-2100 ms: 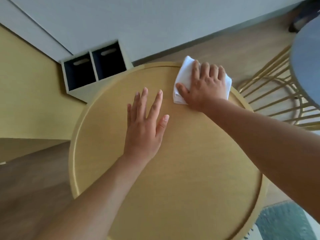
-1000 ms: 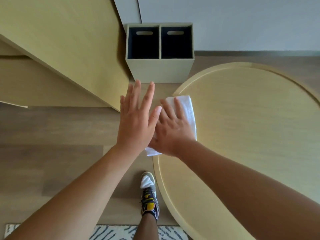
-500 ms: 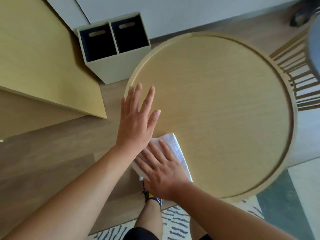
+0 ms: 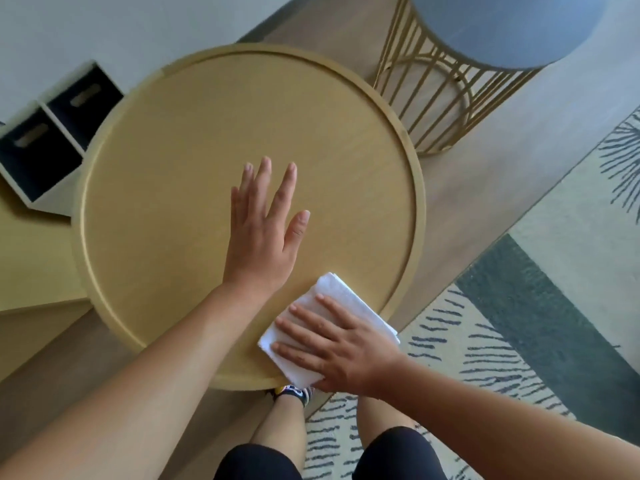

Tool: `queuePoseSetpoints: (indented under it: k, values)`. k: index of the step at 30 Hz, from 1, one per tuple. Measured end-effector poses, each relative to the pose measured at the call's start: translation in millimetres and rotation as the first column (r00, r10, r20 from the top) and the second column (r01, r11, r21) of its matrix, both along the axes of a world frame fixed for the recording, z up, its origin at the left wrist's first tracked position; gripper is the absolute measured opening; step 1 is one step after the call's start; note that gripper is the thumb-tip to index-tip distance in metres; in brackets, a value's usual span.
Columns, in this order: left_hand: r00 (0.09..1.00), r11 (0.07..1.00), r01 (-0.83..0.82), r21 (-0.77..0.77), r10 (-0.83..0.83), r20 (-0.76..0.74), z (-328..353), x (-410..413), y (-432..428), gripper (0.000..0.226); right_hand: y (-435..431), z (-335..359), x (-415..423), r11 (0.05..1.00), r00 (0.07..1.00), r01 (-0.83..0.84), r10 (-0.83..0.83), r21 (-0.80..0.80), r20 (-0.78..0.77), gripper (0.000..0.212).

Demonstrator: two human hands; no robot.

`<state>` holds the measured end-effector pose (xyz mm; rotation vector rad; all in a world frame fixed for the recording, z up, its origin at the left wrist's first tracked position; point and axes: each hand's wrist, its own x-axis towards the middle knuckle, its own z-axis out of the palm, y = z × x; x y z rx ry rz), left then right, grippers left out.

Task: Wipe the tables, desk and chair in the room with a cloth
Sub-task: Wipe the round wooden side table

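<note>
The right hand [image 4: 341,355] has slid the white cloth [image 4: 334,291] along the worktop [image 4: 166,174] rim, from its left edge half a second ago to the near edge, lower centre of the frame. The left hand [image 4: 263,237], then at the left rim, now lies flat over the worktop's middle.

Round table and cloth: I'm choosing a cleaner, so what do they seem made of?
Round table: probably wood or veneer, matte pale yellow, faint straight grain shows. Cloth: white woven fabric, perhaps terry; soft folded edges, slightly fuzzy surface.

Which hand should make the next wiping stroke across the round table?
Right. The right hand presses the white cloth at the near rim of the round table; the left hand lies flat on bare wood, holding nothing.
</note>
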<state>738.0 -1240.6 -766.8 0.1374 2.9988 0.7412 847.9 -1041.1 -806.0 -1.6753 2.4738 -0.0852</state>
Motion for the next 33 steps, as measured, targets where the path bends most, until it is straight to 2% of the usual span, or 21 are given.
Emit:
queuePoseSetpoints:
  k: [5, 8, 11, 13, 17, 21, 24, 26, 28, 33]
  values:
    - [0.998, 0.998, 0.07, -0.002, -0.07, -0.011, -3, -24, 47, 0.061, 48, -7, -28, 0.993, 0.999, 0.031, -0.036, -0.117, -0.036, 0.063]
    - [0.996, 0.996, 0.084, -0.01, -0.084, -0.023, -4, -39, 67, 0.06, 74, -11, -46, 0.986, 0.994, 0.068, -0.08, -0.151, -0.077, 0.073]
    - [0.996, 0.997, 0.081, -0.012, -0.081, -0.032, -7, -58, 78, 0.06, 90, -15, -69, 0.97, 0.978, 0.176, -0.192, -0.168, -0.085, 0.074]
    - [0.997, 0.998, 0.068, -0.016, -0.068, -0.038, -9, -72, 81, 0.06, 95, -16, -89, 0.935, 0.953, 0.289, -0.301, -0.208, -0.031, 0.068]
    - [0.999, 1.0, 0.025, -0.019, -0.025, -0.044, -14, -98, 85, 0.06, 100, -13, -122, 0.881, 0.913, 0.408, -0.401, -0.239, 0.08, 0.066]
    - [0.998, 0.999, -0.034, -0.013, 0.033, -0.053, -18, -119, 84, 0.061, 98, -11, -158, 0.77, 0.809, 0.588, -0.557, -0.247, 0.187, 0.072]
    - [0.996, 0.997, -0.072, -0.01, 0.072, -0.046, -18, -129, 81, 0.061, 90, -14, -201, 0.626, 0.649, 0.753, -0.657, -0.203, 0.382, 0.079]
    - [0.994, 0.995, -0.101, -0.01, 0.1, -0.044, -17, -135, 74, 0.061, 80, -13, -237, 0.574, 0.56, 0.808, -0.676, -0.136, 0.479, 0.082]
    - [0.991, 0.992, -0.124, -0.02, 0.123, -0.051, -16, -141, 64, 0.061, 64, -10, -273, 0.574, 0.542, 0.813, -0.688, -0.097, 0.482, 0.081]
    - [0.98, 0.981, -0.192, -0.036, 0.19, -0.055, -14, -145, 38, 0.06, 17, -3, -354, 0.605, 0.554, 0.795, -0.745, 0.028, 0.371, 0.073]
